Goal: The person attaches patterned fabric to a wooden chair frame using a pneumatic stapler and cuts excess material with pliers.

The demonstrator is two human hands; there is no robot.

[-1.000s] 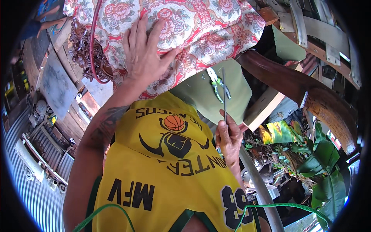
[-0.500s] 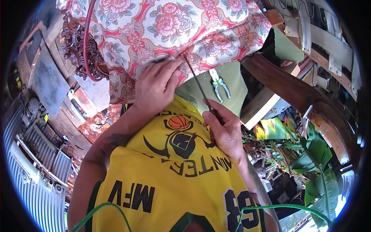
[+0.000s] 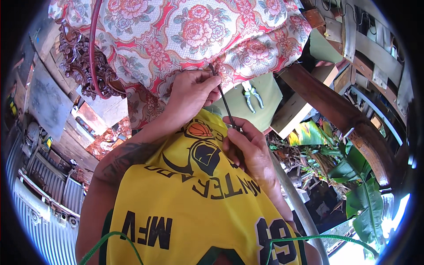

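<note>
My left hand (image 3: 191, 92) pinches the floral red-and-white fabric (image 3: 198, 31) near its lower fold, with its fingers closed beside the upper part of a thin dark metal rod (image 3: 228, 106). My right hand (image 3: 247, 150) grips the rod's lower end in front of my yellow jersey (image 3: 176, 221), and the rod's tip rests at the fabric fold just above my left hand. Pliers with green-and-black handles (image 3: 251, 98) lie on a pale green panel (image 3: 271, 88) below the fabric.
A carved wooden piece (image 3: 77, 66) and a red tube (image 3: 93, 53) are at upper left. A curved wooden beam (image 3: 335, 110), boards and green plants (image 3: 362, 207) fill the right. A metal pole stands beside my right forearm. Corrugated metal sheets (image 3: 39, 229) lie lower left.
My left hand has moved down from lying spread on the fabric to pinching it at the fold. My right hand has swung the rod leftward, its tip up to the fabric.
</note>
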